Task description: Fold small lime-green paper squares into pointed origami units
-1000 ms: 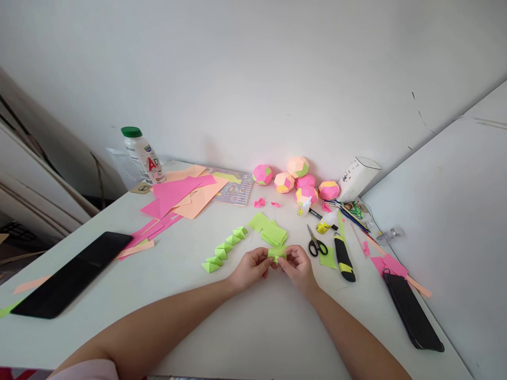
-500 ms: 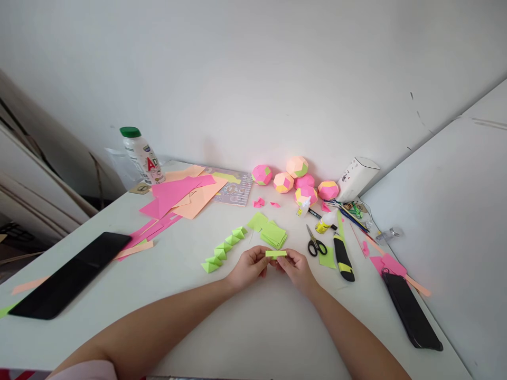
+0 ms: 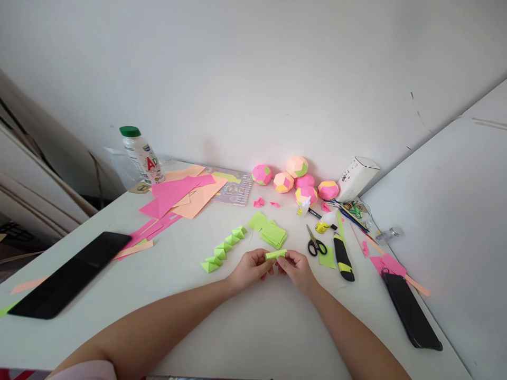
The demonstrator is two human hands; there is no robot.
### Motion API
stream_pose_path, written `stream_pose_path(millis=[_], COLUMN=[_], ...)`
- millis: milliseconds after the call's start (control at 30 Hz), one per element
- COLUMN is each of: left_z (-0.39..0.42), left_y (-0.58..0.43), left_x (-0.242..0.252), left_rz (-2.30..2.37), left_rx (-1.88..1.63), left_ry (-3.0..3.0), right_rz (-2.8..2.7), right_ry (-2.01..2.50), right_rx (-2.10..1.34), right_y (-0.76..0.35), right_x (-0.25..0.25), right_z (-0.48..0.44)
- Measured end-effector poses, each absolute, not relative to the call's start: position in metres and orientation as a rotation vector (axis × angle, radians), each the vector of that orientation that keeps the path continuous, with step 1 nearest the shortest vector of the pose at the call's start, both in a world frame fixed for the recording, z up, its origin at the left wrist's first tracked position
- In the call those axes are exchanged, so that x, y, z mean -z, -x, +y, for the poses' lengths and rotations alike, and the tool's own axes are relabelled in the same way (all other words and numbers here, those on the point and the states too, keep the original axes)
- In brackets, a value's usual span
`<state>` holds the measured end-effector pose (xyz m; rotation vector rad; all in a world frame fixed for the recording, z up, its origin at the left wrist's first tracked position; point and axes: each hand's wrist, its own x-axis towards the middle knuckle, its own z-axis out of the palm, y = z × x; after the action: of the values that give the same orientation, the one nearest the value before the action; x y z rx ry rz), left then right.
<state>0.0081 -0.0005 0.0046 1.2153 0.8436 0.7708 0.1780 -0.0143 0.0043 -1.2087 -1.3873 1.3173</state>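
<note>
A small folded strip of green paper (image 3: 276, 254) is pinched between my two hands just above the table. Its left end is in the closed fingers of my left hand (image 3: 253, 265); my right hand (image 3: 298, 267) grips the other end, thumb on the near face. The fingers behind the paper are partly hidden. Right beyond my hands lies a stack of green paper pieces (image 3: 273, 234). To the left, several folded green paper units (image 3: 224, 248) stand in a slanting row.
Scissors (image 3: 316, 243), a box cutter (image 3: 344, 258) and a glue bottle (image 3: 326, 221) lie to the right. Several paper balls (image 3: 283, 182) sit by the wall. A black tablet (image 3: 71, 274), pink paper (image 3: 174, 195) and a white bottle (image 3: 141, 155) are leftward; a black phone (image 3: 412, 311) is at right.
The green paper strip has tilted, its right end now a little higher than its left. My left hand has turned slightly and its fingers have shifted. Everything else stays put.
</note>
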Motion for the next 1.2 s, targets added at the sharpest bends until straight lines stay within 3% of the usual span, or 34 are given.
stream_pose_path(millis=[1200], left_z=[-0.0012], left_y=[-0.0072], left_x=[-0.0051], left_rz=[0.836], left_rx=[-0.719], left_ry=[-1.288], right_rz=[-1.343], right_ry=[1.266], right_rx=[-1.321], right_y=[-0.1782], right_x=[-0.0059], right_z=[-0.0146])
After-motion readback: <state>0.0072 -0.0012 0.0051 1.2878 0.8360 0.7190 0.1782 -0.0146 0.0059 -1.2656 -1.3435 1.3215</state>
